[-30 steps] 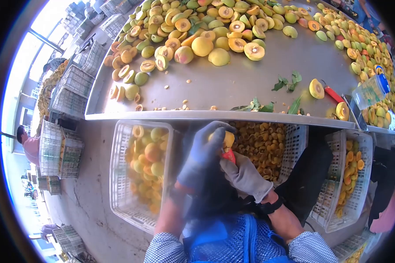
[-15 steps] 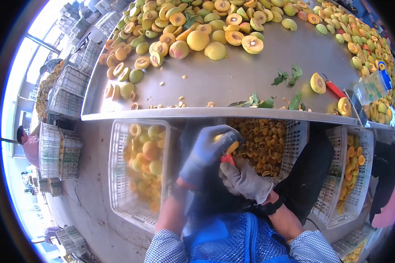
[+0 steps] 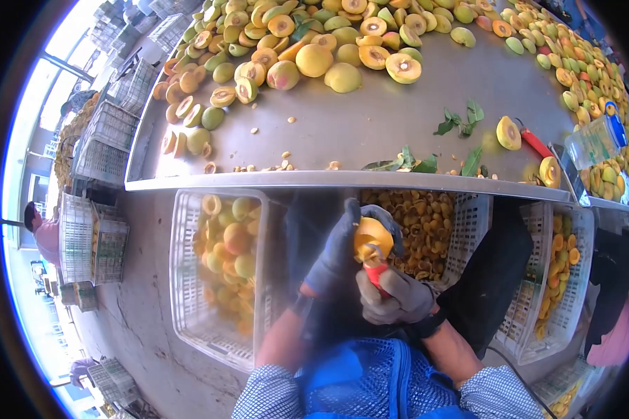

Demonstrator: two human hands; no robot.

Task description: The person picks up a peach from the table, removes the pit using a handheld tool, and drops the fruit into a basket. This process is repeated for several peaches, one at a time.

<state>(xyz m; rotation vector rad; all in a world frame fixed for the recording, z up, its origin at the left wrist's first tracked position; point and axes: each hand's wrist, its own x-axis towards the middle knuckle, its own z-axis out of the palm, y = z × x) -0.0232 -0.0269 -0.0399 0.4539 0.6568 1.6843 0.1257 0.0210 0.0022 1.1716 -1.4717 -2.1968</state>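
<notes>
— While the yellow fruit (image 3: 372,234) is cupped by the curled fingers of the left hand (image 3: 332,255), how is the right hand (image 3: 398,297) occupied?
— A red-handled tool (image 3: 375,274) is gripped in its closed fingers, tip against the fruit; the flesh is apparently being worked with the blade.
— And what is called for?
— A firm hold on the fruit, it would seem, with the fingertips kept clear of the metal.
— Where is all this done?
— Below the edge of the metal worktop (image 3: 412,115), in front of a crate (image 3: 472,227) filled with cut pieces. Halved fruit (image 3: 403,68), leaves (image 3: 461,120) and a blue-capped bottle (image 3: 594,148) are borne above. To the left, stacked crates (image 3: 108,143) and a person in pink (image 3: 47,237) can be seen.
</notes>
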